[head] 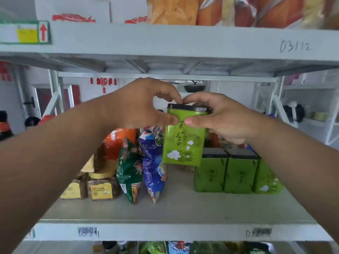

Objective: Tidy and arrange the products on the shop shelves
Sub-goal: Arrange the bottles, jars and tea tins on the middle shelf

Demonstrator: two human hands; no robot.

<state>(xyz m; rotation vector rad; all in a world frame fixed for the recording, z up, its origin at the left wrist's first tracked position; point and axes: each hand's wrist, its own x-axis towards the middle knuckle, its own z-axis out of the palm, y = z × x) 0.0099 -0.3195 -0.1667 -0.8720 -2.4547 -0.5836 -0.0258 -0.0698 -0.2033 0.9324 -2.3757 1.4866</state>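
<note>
Pinching a glossy green rectangular tea tin with dark lid: left hand and right hand, thumbs on its front, fingers curled over top, above the grey shelf, beside crinkly snack bags.

A pale grey metal shelf unit fills the frame, its upper board crossing the top with handwritten marks at right; through the open back, a white wall at centre left carries a red hanging ornament; a dark-red door stands at left; white racking rises at right; the light is soft and even.
</note>
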